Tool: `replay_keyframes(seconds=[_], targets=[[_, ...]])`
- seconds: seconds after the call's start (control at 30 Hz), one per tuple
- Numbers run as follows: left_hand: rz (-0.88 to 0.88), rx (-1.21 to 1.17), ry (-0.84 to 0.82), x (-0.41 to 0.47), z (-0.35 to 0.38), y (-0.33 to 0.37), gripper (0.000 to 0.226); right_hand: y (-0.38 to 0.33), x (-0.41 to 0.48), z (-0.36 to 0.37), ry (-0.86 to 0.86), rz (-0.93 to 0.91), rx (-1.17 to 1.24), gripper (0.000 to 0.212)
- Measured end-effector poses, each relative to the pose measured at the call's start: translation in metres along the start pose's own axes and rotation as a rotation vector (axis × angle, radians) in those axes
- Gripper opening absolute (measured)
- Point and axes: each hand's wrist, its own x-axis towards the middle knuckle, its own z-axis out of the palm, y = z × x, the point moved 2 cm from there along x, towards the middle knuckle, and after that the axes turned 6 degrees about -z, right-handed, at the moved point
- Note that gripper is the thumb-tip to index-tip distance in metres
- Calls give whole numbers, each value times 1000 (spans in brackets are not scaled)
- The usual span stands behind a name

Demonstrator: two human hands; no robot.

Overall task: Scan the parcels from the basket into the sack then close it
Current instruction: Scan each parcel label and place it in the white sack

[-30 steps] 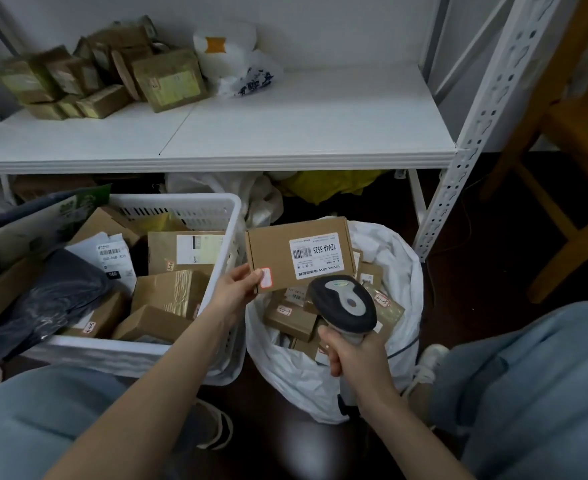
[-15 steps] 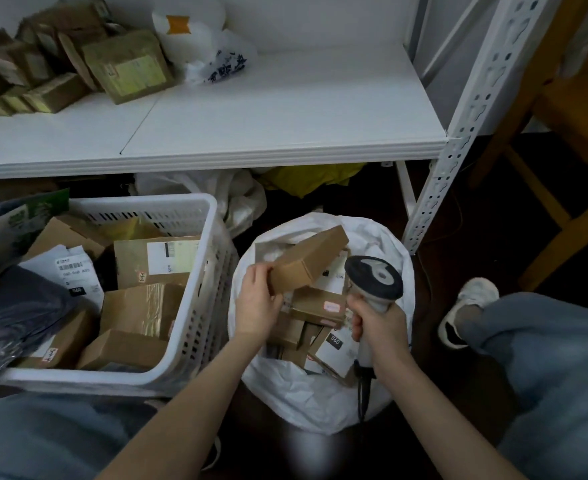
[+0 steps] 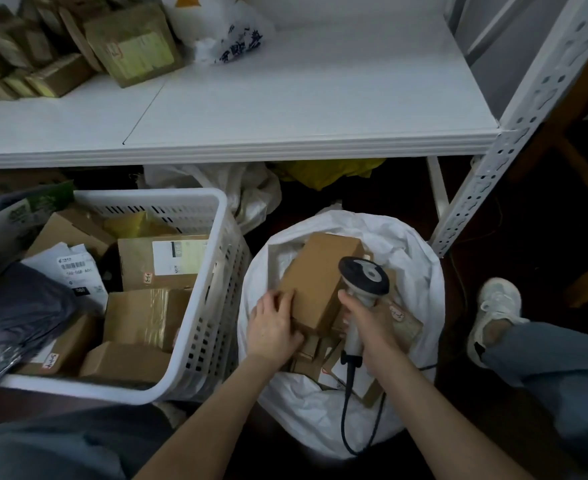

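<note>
Hands: left on box, right round scanner

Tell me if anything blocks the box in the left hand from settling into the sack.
Nothing visible does. The cardboard box, held by the left hand, already lies on parcels inside the white sack's open mouth. The scanner in the right hand is at its right side, not under it.

sack mouth open above, basket wall just beside, shelf perhaps overhanging
</note>
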Motion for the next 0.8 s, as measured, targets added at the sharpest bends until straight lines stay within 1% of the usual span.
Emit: replay_keyframes(seconds=[0.07,0.1,0.13,0.23,0.33,0.4,0.43,0.47,0.5,0.57,0.6,0.63,0.67,0.7,0.73,0.77,0.8], targets=[[88,-10,-22,6,0,10,88,-3,7,9,-2,15,8,46],[109,4,-36,10,-1,16,91,-4,11,14,-16,15,6,40],[101,19,-67,15,-1,18,93,-5,13,18,-35,7,7,39],[11,39,-171,34,0,19,96,-9,20,24,-53,-25,18,41],[-62,30,-239,52,1,18,106,-13,23,20,-29,-45,14,27],[-103,40,-308,59,-1,22,111,-15,24,15,-13,-53,19,22],[-113,46,-327,61,-5,25,109,-14,25,12,-10,-47,36,19],[-112,51,-309,62,-11,26,102,-15,23,11,-2,-35,60,17],[-105,30,-245,63,-21,25,88,-15,23,9,6,-35,78,17],[-129,-133,-53,63,-46,18,55,-16,21,5,13,-59,77,18],[-168,-241,20,64,-57,11,48,-18,19,4,22,-79,70,17],[-213,-355,65,66,-66,4,46,-20,19,4,36,-98,54,16],[-267,-478,72,66,-72,-2,44,-22,16,3,39,-113,44,16],[-334,-619,43,66,-75,-5,40,-22,15,3,34,-121,35,16],[-414,-760,-23,64,-74,-6,33,-24,13,4,29,-127,35,16],[-501,-891,-112,60,-70,-6,26,-24,11,4,25,-131,32,16],[-592,-996,-203,54,-65,-4,24,-26,8,5,15,-140,32,17]])
